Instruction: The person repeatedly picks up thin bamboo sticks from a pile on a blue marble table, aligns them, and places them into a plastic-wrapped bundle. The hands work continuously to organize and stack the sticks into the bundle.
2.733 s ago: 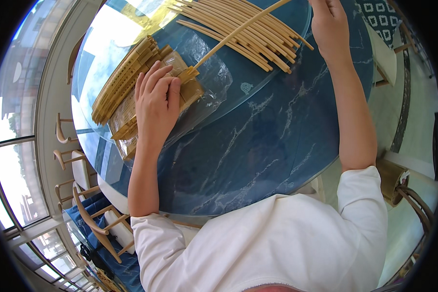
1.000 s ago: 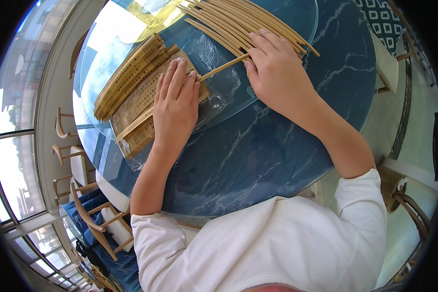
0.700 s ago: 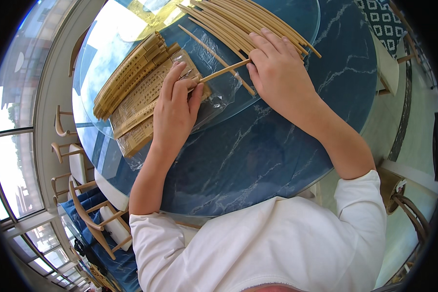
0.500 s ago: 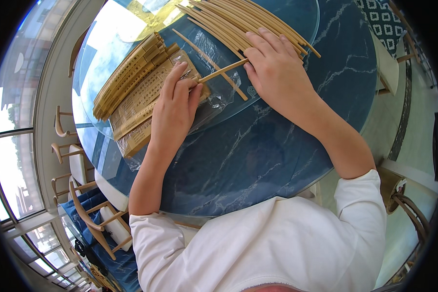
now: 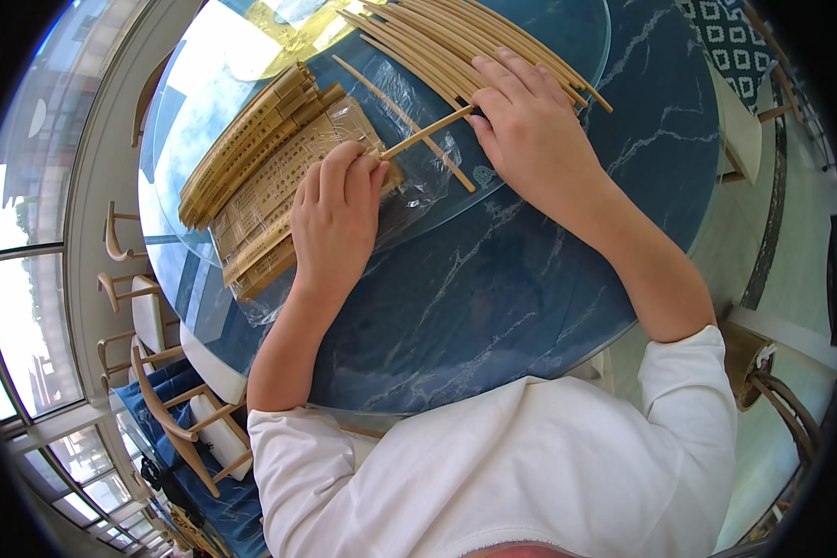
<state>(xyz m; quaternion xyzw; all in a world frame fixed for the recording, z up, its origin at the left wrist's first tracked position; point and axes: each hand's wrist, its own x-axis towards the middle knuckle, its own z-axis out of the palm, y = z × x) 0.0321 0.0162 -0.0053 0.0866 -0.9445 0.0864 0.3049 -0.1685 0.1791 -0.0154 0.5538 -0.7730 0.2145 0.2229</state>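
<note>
Left hand and right hand grasp one slim tan wooden stick between them, above the blue, white-veined worktop, beside flat brown paper sleeves. Lengthwise guiding seems in hand; the next move calls for steady alignment.

On the table, the wrapper pile lies toward the left edge, and the package lies just to its right. The group of sticks is farther right, toward the far edge. Between package and group, there lies one loose stick
</note>
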